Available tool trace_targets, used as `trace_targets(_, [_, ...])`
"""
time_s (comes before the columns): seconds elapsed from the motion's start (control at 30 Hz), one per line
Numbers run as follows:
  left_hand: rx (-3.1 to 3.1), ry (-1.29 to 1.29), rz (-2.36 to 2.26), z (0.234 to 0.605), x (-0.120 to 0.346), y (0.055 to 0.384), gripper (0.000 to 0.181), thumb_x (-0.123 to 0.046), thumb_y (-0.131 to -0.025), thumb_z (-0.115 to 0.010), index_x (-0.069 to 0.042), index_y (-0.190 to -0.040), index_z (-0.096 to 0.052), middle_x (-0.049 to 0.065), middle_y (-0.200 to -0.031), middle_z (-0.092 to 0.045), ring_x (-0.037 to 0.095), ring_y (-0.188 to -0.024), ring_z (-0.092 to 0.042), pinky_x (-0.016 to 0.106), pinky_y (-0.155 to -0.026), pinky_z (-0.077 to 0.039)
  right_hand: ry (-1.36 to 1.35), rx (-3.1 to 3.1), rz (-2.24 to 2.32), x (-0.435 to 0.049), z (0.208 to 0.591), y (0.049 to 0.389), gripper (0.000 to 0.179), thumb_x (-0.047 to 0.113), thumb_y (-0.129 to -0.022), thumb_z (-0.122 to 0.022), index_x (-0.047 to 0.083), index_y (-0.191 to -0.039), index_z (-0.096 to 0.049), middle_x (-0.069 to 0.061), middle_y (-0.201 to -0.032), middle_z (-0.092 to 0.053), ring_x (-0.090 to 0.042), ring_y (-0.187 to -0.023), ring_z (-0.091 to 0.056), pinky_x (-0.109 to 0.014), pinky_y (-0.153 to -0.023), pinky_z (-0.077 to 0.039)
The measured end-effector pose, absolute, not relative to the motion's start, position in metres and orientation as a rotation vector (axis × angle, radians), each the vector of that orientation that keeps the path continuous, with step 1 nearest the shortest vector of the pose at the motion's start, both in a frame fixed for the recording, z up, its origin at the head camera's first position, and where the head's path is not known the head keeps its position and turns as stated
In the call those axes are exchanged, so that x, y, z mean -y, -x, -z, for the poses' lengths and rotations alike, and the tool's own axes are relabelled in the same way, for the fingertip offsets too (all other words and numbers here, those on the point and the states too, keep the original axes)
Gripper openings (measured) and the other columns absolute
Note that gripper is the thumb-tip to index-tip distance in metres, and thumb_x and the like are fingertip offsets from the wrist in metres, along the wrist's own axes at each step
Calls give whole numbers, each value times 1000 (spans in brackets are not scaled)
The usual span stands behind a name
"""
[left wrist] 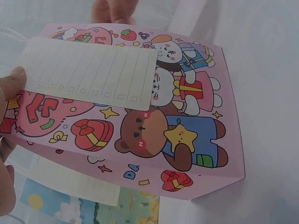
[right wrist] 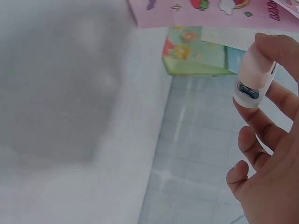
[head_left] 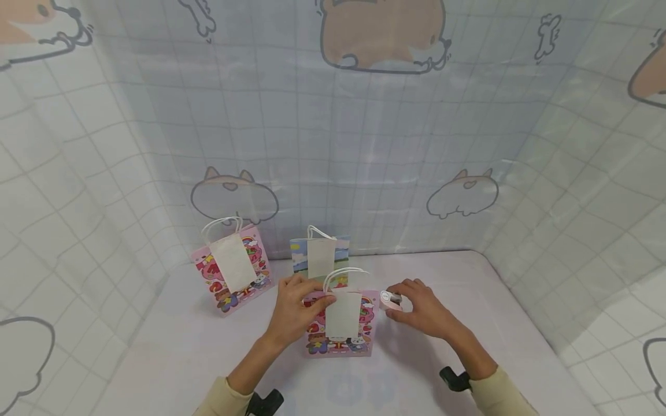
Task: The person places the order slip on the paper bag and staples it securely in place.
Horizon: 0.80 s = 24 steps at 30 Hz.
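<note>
My left hand (head_left: 295, 311) pinches the top left of a pink cartoon gift bag (head_left: 368, 326), thumb in front and fingers behind. A lined paper slip with checkboxes (left wrist: 88, 72) lies against the bag's front, and the thumb presses near the slip's top edge. White cord handles (head_left: 346, 270) rise from the bag's top. At its right side my right hand (head_left: 429, 312) grips a small pink-and-white mini stapler (head_left: 389, 300) between thumb and fingers. A metal plate shows on the stapler's underside (right wrist: 248, 91) in the right wrist view. The stapler is beside the bag's upper right corner.
At the left stands a similar pink gift bag (head_left: 214, 283), tilted, with a pale slip (head_left: 233, 263) on its front. A blue-green landscape bag (head_left: 300, 254) with its own slip stands behind the held one. A patterned curtain (head_left: 359, 214) borders the white table (head_left: 442, 271).
</note>
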<state>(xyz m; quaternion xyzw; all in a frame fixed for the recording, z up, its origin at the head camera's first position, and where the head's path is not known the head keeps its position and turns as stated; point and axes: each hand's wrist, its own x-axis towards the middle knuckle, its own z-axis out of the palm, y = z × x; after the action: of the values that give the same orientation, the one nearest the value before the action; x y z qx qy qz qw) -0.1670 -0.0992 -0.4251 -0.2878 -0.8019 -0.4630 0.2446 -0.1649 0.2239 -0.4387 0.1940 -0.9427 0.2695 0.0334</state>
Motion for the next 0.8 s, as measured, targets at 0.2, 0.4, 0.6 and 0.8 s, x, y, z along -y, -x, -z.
trace_targets(0.2, [2203,778,1271,425,99,167,16,-24,-80,-86,-23,-93,-78,-20,-79,-64,8,-84,-48,44,-89,-26,-573,2831,-926,-217,429,170,41,50,-88,-74,31,-123,-66,17,-108,-60,-16,-106,-51,-47,-91,-43])
trace_targets(0.4, [2192,785,1258,426,100,168,17,-24,-79,-87,-23,-94,-78,-19,-80,-65,8,-83,-47,44,-88,-27,-610,2731,-1025,-206,412,178,38,40,-90,-76,32,-125,-65,15,-115,-62,-17,-102,-53,-37,-80,-46])
trace_targets(0.6, [2191,790,1268,427,100,168,17,-24,-80,-86,-23,-95,-78,-20,-81,-66,8,-83,-47,44,-88,-26,-607,2697,-1100,-193,394,186,40,48,-91,-72,32,-126,-64,12,-111,-60,-15,-99,-51,-37,-77,-45])
trace_targets(0.8, [2215,778,1273,425,99,168,17,-24,-80,-86,-22,-96,-79,-20,-81,-66,8,-83,-46,44,-88,-26,-620,2633,-1199,-181,378,190,38,36,-92,-74,30,-127,-63,11,-108,-61,-17,-98,-51,-39,-75,-44])
